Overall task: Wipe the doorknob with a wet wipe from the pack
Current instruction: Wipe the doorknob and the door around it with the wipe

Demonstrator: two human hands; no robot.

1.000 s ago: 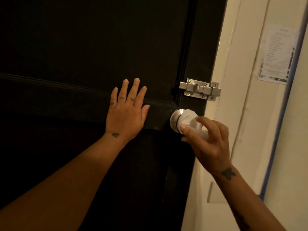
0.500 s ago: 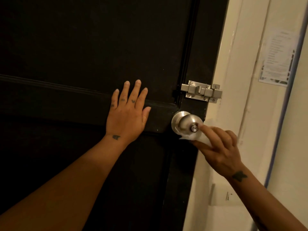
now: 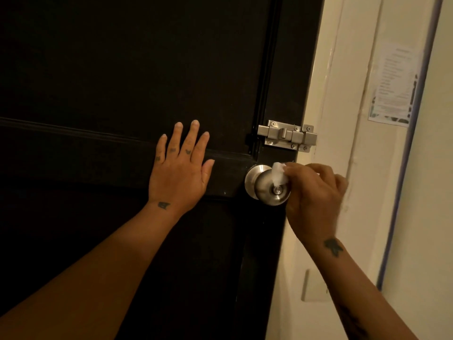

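Doorknob (image 3: 268,186): round brushed-metal knob on a rosette, set at the right edge of a dark door (image 3: 122,69), just below a steel slide bolt (image 3: 286,135). Looks hard, smooth and likely slick once damp; fixed to the door, so it cannot be lifted, though it may turn under a sideways rub. Wet wipe (image 3: 278,174): small white wad, soft and limp, probably light, takes whatever shape the fingers give it; best held bunched so it does not slide off the curved metal. Right hand (image 3: 316,195) comes in from the right, fingers curled and pinched closed on the wipe, pressing it on the upper right of the knob's face, just above the centre keyhole. Knuckles up, wrist bent slightly down, forearm rising from lower right. Left hand (image 3: 180,173) lies flat on the door panel, to the left of the knob and apart from it, fingers spread and pointing up, gripping nothing; it seems to steady the door. The pack is not in sight. Pale wall (image 3: 343,94) with a posted paper (image 3: 394,89) far right.
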